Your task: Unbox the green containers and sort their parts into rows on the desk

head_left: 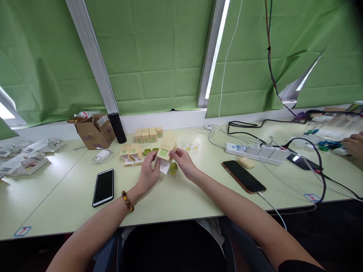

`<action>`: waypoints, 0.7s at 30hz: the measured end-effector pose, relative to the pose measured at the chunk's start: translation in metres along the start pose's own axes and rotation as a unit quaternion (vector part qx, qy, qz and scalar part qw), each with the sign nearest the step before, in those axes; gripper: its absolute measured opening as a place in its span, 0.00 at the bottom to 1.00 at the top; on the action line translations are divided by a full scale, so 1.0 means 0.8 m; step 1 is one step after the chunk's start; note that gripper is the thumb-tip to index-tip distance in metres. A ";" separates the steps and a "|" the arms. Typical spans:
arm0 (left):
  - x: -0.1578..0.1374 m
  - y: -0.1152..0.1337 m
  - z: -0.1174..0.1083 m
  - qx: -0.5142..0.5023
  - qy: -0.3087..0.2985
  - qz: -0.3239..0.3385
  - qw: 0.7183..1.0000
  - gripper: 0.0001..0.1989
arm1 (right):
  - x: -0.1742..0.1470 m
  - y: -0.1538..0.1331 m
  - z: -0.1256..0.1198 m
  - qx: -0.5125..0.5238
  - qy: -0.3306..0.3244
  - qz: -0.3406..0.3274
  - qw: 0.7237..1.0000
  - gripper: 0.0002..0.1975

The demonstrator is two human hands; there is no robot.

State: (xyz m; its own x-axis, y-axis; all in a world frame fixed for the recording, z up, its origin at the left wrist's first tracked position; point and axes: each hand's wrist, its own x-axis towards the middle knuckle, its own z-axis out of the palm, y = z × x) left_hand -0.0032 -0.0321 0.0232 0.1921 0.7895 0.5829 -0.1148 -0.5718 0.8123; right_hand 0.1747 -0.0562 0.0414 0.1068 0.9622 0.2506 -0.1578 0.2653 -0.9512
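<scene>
Between both hands, just above the table, is a small cream paper box (167,145) with a green square on its face and a pale flap hanging below. My left hand (150,170) pinches its left side, and my right hand (183,163) grips its right edge. Under the right fingers stands a small clear jar with green contents (173,169). Two similar boxes with open flaps (131,154) stand left of my left hand. Green pieces (148,151) lie behind that hand, partly hidden. Clear cups with yellow bits (190,146) sit beyond my right hand.
Several closed cream boxes (149,135) stand in a row at the back. A cardboard carton (95,132), a black cylinder (117,127) and a phone (103,187) are left. Right are another phone (243,176), a power strip (255,153), cables and another person's hand (354,145).
</scene>
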 end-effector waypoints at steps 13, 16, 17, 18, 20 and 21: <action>-0.005 -0.003 0.004 -0.075 -0.078 -0.060 0.992 0.23 | -0.002 0.002 -0.002 -0.008 0.020 0.008 1.000 0.32; -0.003 0.002 0.001 -0.126 -0.101 -0.077 0.984 0.21 | -0.002 0.001 -0.002 0.006 0.033 0.004 0.999 0.30; -0.002 0.002 0.001 -0.140 -0.104 -0.084 0.981 0.21 | -0.002 0.001 -0.002 0.010 0.041 0.002 0.999 0.30; -0.001 0.002 0.001 -0.151 -0.107 -0.091 0.979 0.22 | -0.002 0.001 -0.002 0.013 0.051 -0.001 0.999 0.29; 0.001 0.002 0.001 -0.164 -0.116 -0.107 0.974 0.23 | -0.003 0.000 -0.003 0.016 0.069 -0.014 0.997 0.28; 0.002 0.002 0.001 -0.167 -0.120 -0.115 0.972 0.23 | -0.003 0.000 -0.003 0.017 0.075 -0.020 0.997 0.27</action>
State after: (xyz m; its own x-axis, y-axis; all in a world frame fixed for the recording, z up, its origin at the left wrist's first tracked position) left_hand -0.0021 -0.0319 0.0250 0.4679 0.7903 0.3956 -0.3436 -0.2497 0.9053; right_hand 0.1765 -0.0586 0.0401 0.2586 0.9316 0.2554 -0.1826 0.3068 -0.9341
